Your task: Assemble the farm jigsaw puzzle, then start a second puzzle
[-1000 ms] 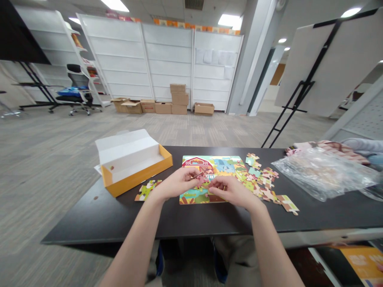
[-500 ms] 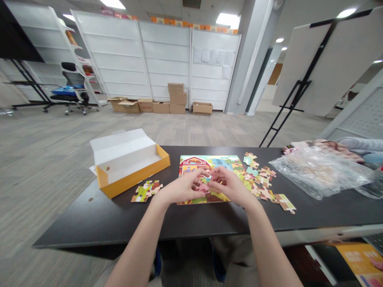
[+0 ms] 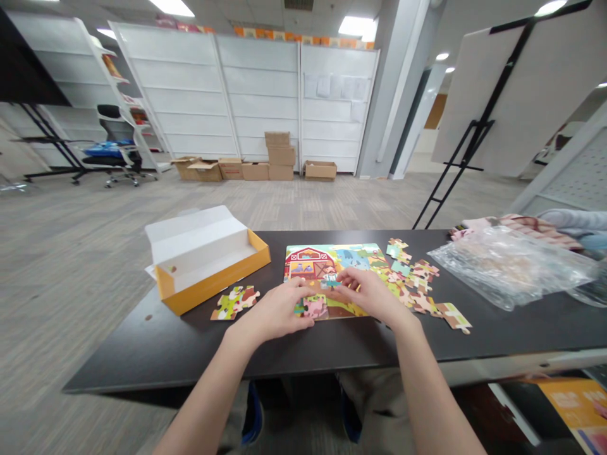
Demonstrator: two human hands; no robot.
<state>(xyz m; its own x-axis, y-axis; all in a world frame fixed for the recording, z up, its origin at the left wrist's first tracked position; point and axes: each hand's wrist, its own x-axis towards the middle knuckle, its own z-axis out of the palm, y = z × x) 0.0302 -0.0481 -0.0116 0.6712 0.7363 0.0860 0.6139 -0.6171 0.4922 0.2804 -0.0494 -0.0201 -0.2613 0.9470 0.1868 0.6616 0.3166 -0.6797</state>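
A colourful farm puzzle board with a red barn lies on the dark table. My left hand rests over its lower left part, fingers spread, beside a pink puzzle piece. Over the middle of the board, my right hand has its thumb and fingertips pinched at a small blue-and-white piece. Loose puzzle pieces lie in a group along the board's right side. Several more pieces are left of my left hand.
An open yellow box with a white inside stands at the table's left. Clear plastic bags and folded cloth lie at the right. Cardboard boxes stand on the floor by white shelves. An easel rises beyond the table.
My left hand has moved down and left, away from my right hand, and flattened over the board. More of the board's middle and the pink piece now show.
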